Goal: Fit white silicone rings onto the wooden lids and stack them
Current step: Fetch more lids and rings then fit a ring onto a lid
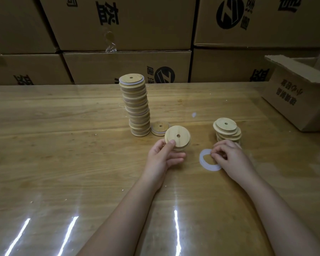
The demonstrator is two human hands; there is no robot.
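My left hand [163, 157] holds a round wooden lid [177, 136] with a centre hole, thumb on its top face and fingers underneath. My right hand [229, 156] pinches a white silicone ring [204, 159] that lies on the table to the right of the lid. A tall leaning stack of ringed lids [136, 106] stands behind my left hand. One single ringed lid [160, 128] lies at the stack's foot. A short, untidy pile of bare wooden lids [226, 129] sits just beyond my right hand.
The wooden table [63, 137] has a glossy clear cover with light glare near the front edge. An open cardboard box [299, 95] stands at the right. Stacked cardboard cartons [126, 23] form a wall along the table's far edge.
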